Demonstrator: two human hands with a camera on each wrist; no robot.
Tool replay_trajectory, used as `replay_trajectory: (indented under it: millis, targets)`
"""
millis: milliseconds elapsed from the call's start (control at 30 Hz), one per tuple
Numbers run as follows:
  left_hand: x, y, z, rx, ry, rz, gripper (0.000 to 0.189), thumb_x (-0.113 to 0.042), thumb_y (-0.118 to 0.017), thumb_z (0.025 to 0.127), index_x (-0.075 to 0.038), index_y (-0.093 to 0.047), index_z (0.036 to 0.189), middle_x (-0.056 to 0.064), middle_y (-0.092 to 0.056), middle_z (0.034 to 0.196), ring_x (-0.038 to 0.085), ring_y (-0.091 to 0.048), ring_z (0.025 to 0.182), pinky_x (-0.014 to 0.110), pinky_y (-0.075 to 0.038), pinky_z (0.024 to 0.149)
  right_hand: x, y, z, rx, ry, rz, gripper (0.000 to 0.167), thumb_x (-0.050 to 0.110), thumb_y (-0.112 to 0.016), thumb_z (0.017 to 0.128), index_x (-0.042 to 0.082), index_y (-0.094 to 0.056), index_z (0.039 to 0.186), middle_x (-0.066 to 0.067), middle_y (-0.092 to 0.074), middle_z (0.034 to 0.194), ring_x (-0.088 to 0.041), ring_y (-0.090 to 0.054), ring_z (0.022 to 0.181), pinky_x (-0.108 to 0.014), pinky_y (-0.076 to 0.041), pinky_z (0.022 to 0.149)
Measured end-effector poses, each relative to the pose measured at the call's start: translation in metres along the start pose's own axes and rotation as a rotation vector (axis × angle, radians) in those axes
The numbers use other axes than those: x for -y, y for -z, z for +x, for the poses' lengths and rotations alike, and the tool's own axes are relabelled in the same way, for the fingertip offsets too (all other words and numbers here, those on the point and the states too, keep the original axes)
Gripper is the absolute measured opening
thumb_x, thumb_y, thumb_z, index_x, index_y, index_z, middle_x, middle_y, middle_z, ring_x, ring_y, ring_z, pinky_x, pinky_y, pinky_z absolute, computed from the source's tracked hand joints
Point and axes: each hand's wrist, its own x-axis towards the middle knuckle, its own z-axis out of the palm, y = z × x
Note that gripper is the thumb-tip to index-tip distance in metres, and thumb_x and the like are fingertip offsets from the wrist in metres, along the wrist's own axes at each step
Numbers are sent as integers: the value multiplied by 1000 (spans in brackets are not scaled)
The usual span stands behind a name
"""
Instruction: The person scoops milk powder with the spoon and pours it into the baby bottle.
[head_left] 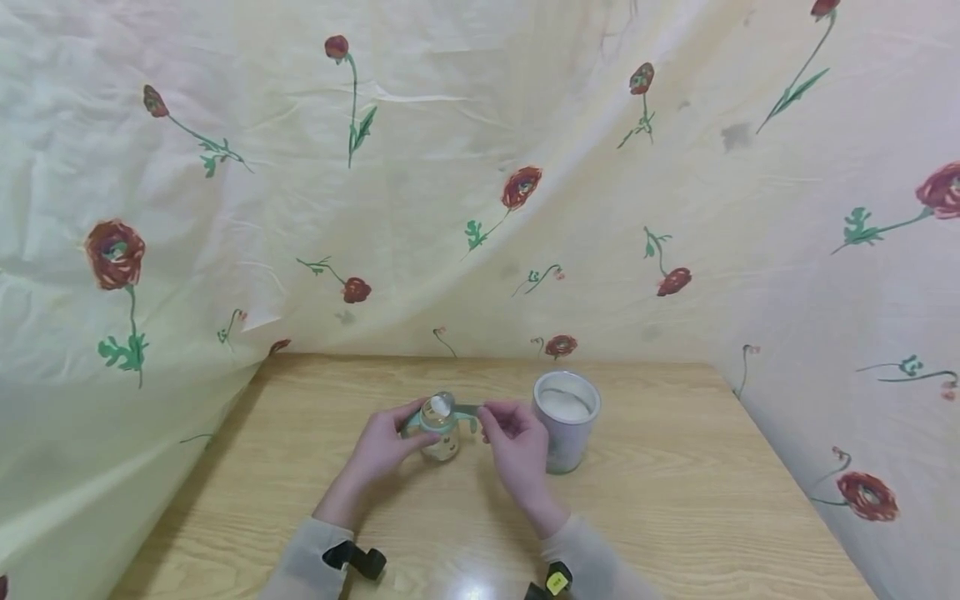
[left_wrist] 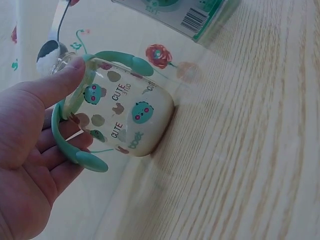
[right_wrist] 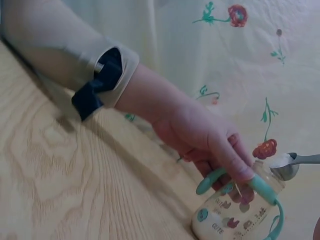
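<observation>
My left hand (head_left: pixel 384 446) grips a clear baby bottle (left_wrist: pixel 125 110) round its neck ring, thumb on the near side. The bottle has green handles, cartoon prints and something whitish at its bottom; it stands on the table, its mouth uncapped. Between the thumb and fingers of my right hand (head_left: pixel 519 448) is the handle of a metal scoop (right_wrist: pixel 287 173). White powder (left_wrist: pixel 49 59) fills the scoop's bowl, which is right at the bottle's mouth; whether it touches the rim I cannot tell. The right hand is mostly out of both wrist views.
Just right of my right hand stands an open can (head_left: pixel 564 442) with whitish powder inside. A wooden table (head_left: pixel 675 492) lies under everything, and a flowered cloth (head_left: pixel 420 208) hangs behind it and along both sides.
</observation>
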Motion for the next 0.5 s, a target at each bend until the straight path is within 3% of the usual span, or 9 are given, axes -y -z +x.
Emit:
replay_trajectory:
  millis: [233,500]
  targets:
    - [-1,0,0,2,-14,0,72,-33,-93,85,-11,-65,148,10,-66,146,34,-58,139,55,-41,121,-7,-2,-2,37,204,-78,11,-1,-81,94,6,-77,101,-7,-79,91,-30,-72,69,-25,-63,61]
    - [-1,0,0,9,-37,-8,71,-33,-93,85,-12,-65,147,8,-67,145,32,-58,140,54,-40,122,-13,1,2,120,555,-307,18,-6,-83,88,9,-79,97,-6,-81,95,-14,-74,74,-20,-62,67]
